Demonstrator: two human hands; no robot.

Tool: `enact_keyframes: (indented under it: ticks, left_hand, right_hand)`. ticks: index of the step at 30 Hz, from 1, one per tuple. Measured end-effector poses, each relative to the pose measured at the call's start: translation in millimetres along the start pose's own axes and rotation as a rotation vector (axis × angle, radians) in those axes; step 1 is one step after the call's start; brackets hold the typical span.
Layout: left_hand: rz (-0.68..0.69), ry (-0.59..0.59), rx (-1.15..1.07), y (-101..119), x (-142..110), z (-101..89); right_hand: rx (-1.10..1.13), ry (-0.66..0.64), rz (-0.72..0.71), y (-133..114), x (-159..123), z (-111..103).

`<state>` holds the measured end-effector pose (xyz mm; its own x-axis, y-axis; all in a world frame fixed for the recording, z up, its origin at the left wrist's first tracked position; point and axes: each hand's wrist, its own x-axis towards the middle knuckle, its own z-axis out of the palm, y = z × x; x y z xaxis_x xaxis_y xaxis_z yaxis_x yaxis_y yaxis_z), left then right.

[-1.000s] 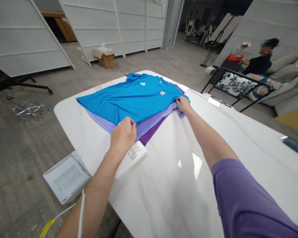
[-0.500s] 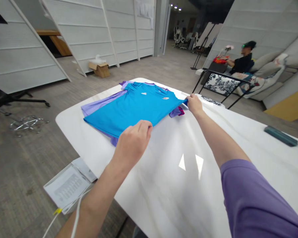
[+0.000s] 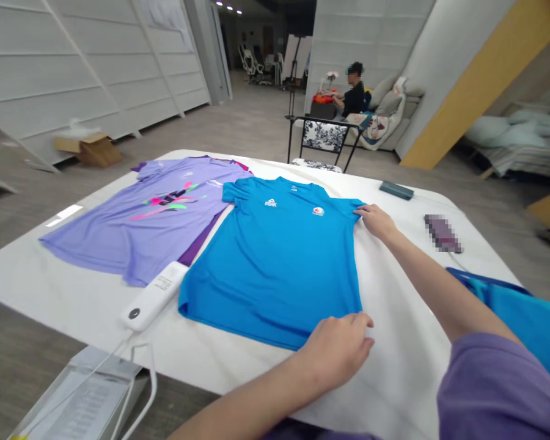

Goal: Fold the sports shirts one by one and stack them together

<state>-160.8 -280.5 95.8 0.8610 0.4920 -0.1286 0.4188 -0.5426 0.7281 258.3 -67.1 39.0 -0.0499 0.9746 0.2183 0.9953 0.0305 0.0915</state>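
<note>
A blue T-shirt (image 3: 279, 256) lies spread front side up, its collar at the far end and small logos on the chest. My left hand (image 3: 337, 351) is at its near right hem corner, fingers curled over the cloth and partly hiding it. At the far right, my right hand (image 3: 376, 221) pinches the edge of the sleeve. Left of it, a lilac T-shirt (image 3: 119, 232) with a bright print lies flat, and the blue sleeve overlaps its side. Darker purple cloth (image 3: 201, 241) shows beneath the lilac one.
On the white table (image 3: 394, 342) a white power strip (image 3: 153, 296) touches the blue hem. A dark green case (image 3: 396, 190), a blurred phone-like object (image 3: 442, 232) and more blue cloth (image 3: 527, 324) lie to the right. Beyond stand a chair (image 3: 323, 135) and a seated person (image 3: 354, 91).
The blue T-shirt has come off the lilac one, moving right and nearer, and now lies flat beside it. Both hands moved with it. My view has turned to the right.
</note>
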Motion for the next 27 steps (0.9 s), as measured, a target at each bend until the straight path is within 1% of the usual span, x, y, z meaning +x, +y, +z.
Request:
enact_keyframes:
  ticks: [2, 3, 4, 5, 6, 7, 8, 9, 10, 11, 12, 14, 15, 17, 19, 20, 22, 23, 25, 27]
  left_hand:
    - [0.076, -0.082, -0.061, 25.2, 16.7, 34.6]
    - [0.129, -0.121, -0.094, 36.9, 22.6, 48.5]
    - [0.190, -0.158, -0.125, 46.8, 26.6, 58.7]
    - [0.253, -0.185, -0.147, 53.9, 28.7, 64.6]
    - [0.310, -0.196, -0.149, 57.4, 28.8, 65.7]
    - [0.353, -0.184, -0.129, 56.3, 27.3, 62.0]
    - [0.374, -0.147, -0.089, 50.3, 24.2, 54.4]
    - [0.370, -0.085, -0.031, 39.3, 19.5, 43.7]
    - [0.340, -0.009, 0.036, 23.6, 13.3, 31.4]
    - [0.281, 0.072, 0.097, 4.3, 5.4, 18.8]
    - [0.208, 0.151, 0.167, -17.5, -4.4, 7.2]
    - [0.082, 0.259, 0.344, -62.9, -29.7, -9.3]
    - [0.015, 0.300, 0.429, -84.0, -44.9, -13.5]
    - [-0.113, 0.388, 0.565, -118.4, -79.0, -14.4]
    - [-0.200, 0.454, 0.639, -140.3, -115.3, -8.9]
    - [-0.231, 0.476, 0.656, -146.3, -133.2, -5.3]
    - [-0.290, 0.513, 0.676, -149.5, -166.1, 1.1]
    - [-0.317, 0.527, 0.686, -146.9, -180.3, 3.2]
    - [-0.361, 0.543, 0.716, -134.8, -202.2, 3.4]
    - [-0.391, 0.533, 0.749, -117.6, -211.1, -5.2]
  right_hand:
    - [-0.018, -0.023, 0.063, 36.1, -43.9, -1.3]
    - [-0.024, -0.040, 0.091, 51.5, -63.9, -3.2]
    - [-0.030, -0.060, 0.116, 64.8, -82.1, -6.0]
    - [-0.034, -0.082, 0.140, 75.4, -98.5, -9.8]
    - [-0.039, -0.101, 0.165, 82.8, -112.8, -14.6]
    - [-0.045, -0.108, 0.195, 86.5, -125.3, -20.3]
    - [-0.051, -0.100, 0.229, 85.8, -136.4, -26.8]
    - [-0.052, -0.076, 0.263, 80.2, -146.8, -34.1]
    - [-0.043, -0.044, 0.290, 69.5, -157.7, -42.0]
    - [-0.018, -0.016, 0.303, 53.6, -169.8, -50.2]
    - [0.027, 0.000, 0.298, 32.9, -184.2, -58.3]
    - [0.159, -0.021, 0.238, -19.6, -221.2, -72.8]
    - [0.231, -0.044, 0.195, -48.9, -243.4, -78.4]
    - [0.301, -0.076, 0.128, -106.2, -290.7, -85.0]
    - [0.308, -0.097, 0.073, -152.5, -335.1, -86.2]
    - [0.299, -0.105, 0.060, -169.5, -354.2, -85.7]
    - [0.277, -0.121, 0.058, -190.9, -385.4, -85.0]
    - [0.271, -0.131, 0.062, -196.3, -397.6, -85.7]
    - [0.273, -0.161, 0.063, -200.2, -415.9, -91.0]
    - [0.293, -0.206, 0.059, -197.4, -424.7, -101.7]
